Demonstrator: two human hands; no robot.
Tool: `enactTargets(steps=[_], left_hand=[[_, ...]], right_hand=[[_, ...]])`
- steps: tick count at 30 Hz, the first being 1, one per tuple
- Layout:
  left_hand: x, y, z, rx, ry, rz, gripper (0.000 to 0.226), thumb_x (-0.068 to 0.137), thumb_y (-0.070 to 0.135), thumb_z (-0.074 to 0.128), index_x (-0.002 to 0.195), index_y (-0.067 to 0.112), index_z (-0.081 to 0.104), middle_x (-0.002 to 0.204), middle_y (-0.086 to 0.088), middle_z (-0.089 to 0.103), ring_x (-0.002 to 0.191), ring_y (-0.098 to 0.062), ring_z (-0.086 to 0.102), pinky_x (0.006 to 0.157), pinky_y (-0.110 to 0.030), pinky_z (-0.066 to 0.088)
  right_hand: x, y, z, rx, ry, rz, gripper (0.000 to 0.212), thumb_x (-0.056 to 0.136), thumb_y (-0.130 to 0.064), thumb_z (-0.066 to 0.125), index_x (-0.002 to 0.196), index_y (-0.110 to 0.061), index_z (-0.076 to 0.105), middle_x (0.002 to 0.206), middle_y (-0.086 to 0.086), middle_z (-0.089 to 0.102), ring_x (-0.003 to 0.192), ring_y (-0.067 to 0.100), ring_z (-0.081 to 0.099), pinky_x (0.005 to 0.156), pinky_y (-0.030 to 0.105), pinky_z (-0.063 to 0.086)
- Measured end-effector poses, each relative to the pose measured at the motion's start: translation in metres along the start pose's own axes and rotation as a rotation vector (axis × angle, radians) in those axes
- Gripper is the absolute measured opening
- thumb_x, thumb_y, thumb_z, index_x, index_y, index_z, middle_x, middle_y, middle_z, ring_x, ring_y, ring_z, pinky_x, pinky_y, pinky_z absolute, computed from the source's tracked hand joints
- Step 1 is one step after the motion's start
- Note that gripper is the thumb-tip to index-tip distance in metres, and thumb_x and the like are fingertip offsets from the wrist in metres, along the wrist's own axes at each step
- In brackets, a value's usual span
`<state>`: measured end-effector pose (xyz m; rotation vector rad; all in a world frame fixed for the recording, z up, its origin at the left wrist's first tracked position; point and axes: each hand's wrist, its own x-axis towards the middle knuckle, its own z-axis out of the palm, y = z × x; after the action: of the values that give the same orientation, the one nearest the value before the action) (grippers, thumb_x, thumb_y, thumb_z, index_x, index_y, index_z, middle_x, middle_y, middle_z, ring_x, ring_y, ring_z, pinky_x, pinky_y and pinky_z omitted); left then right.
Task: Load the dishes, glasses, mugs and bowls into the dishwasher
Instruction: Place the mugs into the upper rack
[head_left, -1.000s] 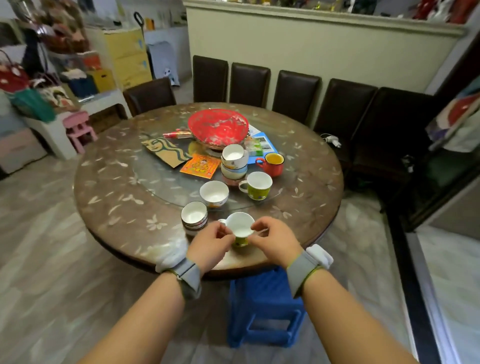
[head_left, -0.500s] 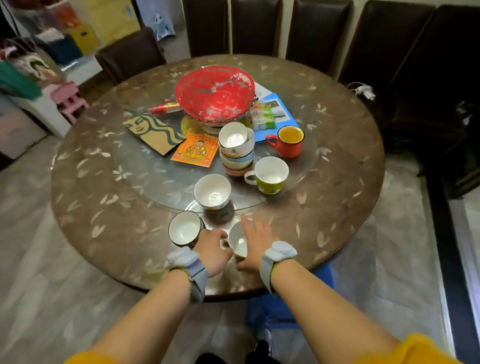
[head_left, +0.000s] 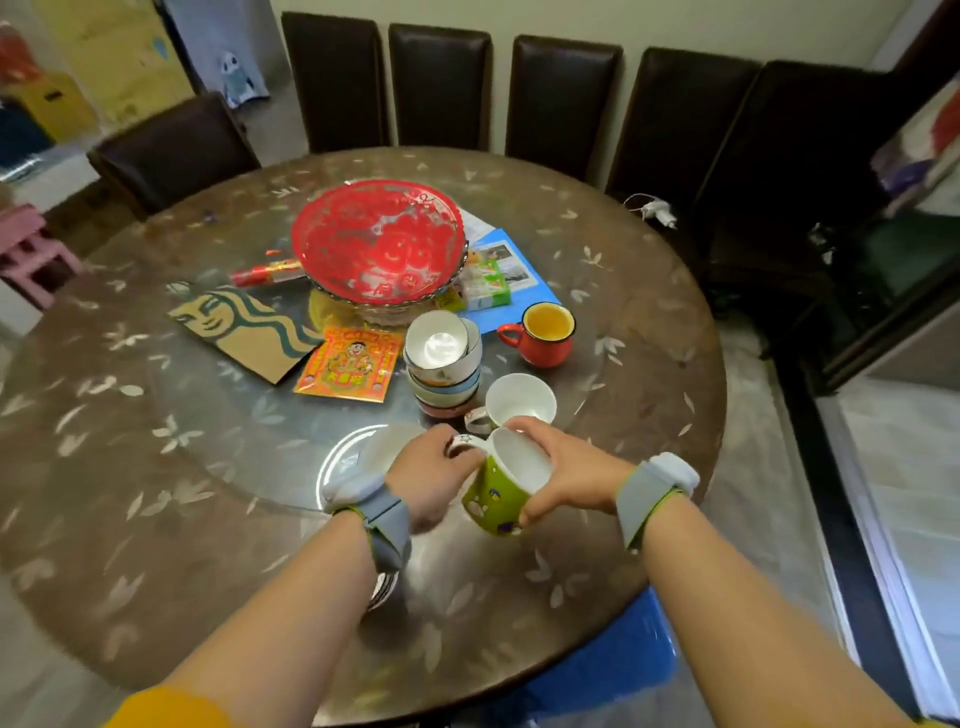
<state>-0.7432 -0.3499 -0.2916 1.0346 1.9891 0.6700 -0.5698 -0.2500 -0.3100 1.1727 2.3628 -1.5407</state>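
Observation:
Both hands hold a green mug (head_left: 493, 499) with a white inside, lifted and tilted above the round table (head_left: 156, 519). My left hand (head_left: 431, 478) grips its white handle. My right hand (head_left: 566, 473) wraps around the rim and far side. Just behind stands a second mug (head_left: 519, 402), white inside. A stack of bowls (head_left: 444, 364) sits beyond it, and a red mug (head_left: 543, 335) with a yellow inside is to the right. A white bowl (head_left: 384, 447) is partly hidden behind my left hand. A striped bowl (head_left: 384, 590) peeks out under my left wrist.
A red patterned dish (head_left: 379, 239) sits mid-table, with a brown paper bag (head_left: 244, 327), a red-orange packet (head_left: 350, 364) and blue papers (head_left: 509, 265) around it. Dark chairs (head_left: 441, 83) line the far side. A blue stool (head_left: 608, 665) stands under the near edge.
The green mug has been lifted off the table and tilted. My left hand now grips its handle and my right hand its rim. The camera has come closer to the table.

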Motion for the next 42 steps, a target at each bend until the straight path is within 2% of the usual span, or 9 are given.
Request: enactTargets(steps=[2,5,7,10,14,21,28,35,42], left_hand=[[0.008,0.014,-0.005,-0.284,-0.069,-0.046,0.031,0.093,0.042,0.058,0.073,0.018,0.052,0.064,-0.004,0.047,0.056,-0.02,0.04,0.045,-0.023,0.028],[0.018,0.024,-0.009,-0.358,-0.086,-0.063,0.041,0.097,0.04,0.051,0.063,0.019,0.046,0.057,0.003,0.044,0.042,-0.01,0.032,0.038,-0.018,0.022],[0.029,0.019,-0.014,-0.344,-0.078,-0.089,0.044,0.098,0.04,0.049,0.06,0.018,0.045,0.057,0.002,0.044,0.039,-0.009,0.032,0.039,-0.02,0.024],[0.041,0.009,-0.02,-0.338,-0.081,-0.174,0.045,0.097,0.046,0.047,0.061,0.019,0.045,0.057,0.003,0.044,0.043,-0.012,0.03,0.044,-0.024,0.022],[0.038,0.008,-0.023,-0.39,-0.165,-0.256,0.046,0.097,0.049,0.048,0.06,0.022,0.04,0.047,0.008,0.036,0.034,-0.007,0.023,0.037,-0.019,0.019],[0.027,0.004,-0.014,-0.468,-0.332,-0.365,0.04,0.099,0.044,0.045,0.067,0.019,0.046,0.054,0.003,0.043,0.038,-0.008,0.017,0.039,-0.011,0.014],[0.026,0.037,0.005,-0.573,-0.325,-0.362,0.033,0.099,0.024,0.047,0.068,0.015,0.05,0.036,0.008,0.042,0.029,-0.004,0.021,0.034,-0.007,0.016],[0.027,0.069,0.036,-0.629,-0.27,-0.313,0.023,0.088,0.041,0.066,0.081,0.02,0.057,0.06,0.005,0.047,0.046,-0.007,0.031,0.04,-0.013,0.028],[0.014,0.073,0.057,-0.554,-0.244,-0.298,0.015,0.084,0.018,0.073,0.078,0.016,0.059,0.05,0.006,0.048,0.04,-0.005,0.033,0.038,-0.013,0.029]], right_hand=[[0.006,0.001,-0.018,0.009,-0.081,0.012,0.117,0.052,-0.021,0.091,0.146,-0.038,0.022,0.143,-0.007,0.039,0.128,0.015,0.042,0.107,0.031,0.039],[0.012,0.007,-0.043,-0.003,-0.15,0.061,0.118,0.061,-0.009,0.086,0.15,-0.036,0.014,0.145,-0.007,0.034,0.133,0.015,0.04,0.106,0.028,0.041],[0.031,0.008,-0.049,-0.066,-0.003,0.127,0.109,0.067,-0.003,0.08,0.152,-0.028,0.015,0.147,0.001,0.032,0.134,0.019,0.038,0.104,0.026,0.039],[0.066,0.009,-0.043,-0.251,0.303,0.221,0.116,0.059,-0.028,0.081,0.153,-0.017,0.015,0.152,0.013,0.023,0.141,0.03,0.026,0.113,0.035,0.03],[0.101,0.015,-0.018,-0.408,0.363,0.295,0.131,0.06,-0.05,0.085,0.154,-0.016,0.0,0.157,0.013,0.009,0.143,0.037,0.014,0.115,0.042,0.022],[0.104,0.019,-0.019,-0.366,0.559,0.404,0.091,0.05,-0.05,0.078,0.127,-0.018,0.043,0.122,0.01,0.045,0.114,0.033,0.045,0.089,0.037,0.044],[0.02,0.004,-0.1,-0.19,0.362,0.334,0.05,0.056,-0.06,0.078,0.072,-0.017,0.06,0.085,0.003,0.061,0.081,0.021,0.056,0.06,0.032,0.039],[-0.038,-0.015,-0.107,-0.211,0.108,0.347,0.04,0.062,-0.056,0.079,0.061,-0.018,0.067,0.062,-0.006,0.06,0.063,0.011,0.055,0.056,0.022,0.04],[-0.042,0.004,-0.105,-0.197,0.011,0.318,0.048,0.055,-0.065,0.078,0.062,-0.018,0.07,0.059,-0.01,0.062,0.061,0.01,0.057,0.059,0.021,0.041]])
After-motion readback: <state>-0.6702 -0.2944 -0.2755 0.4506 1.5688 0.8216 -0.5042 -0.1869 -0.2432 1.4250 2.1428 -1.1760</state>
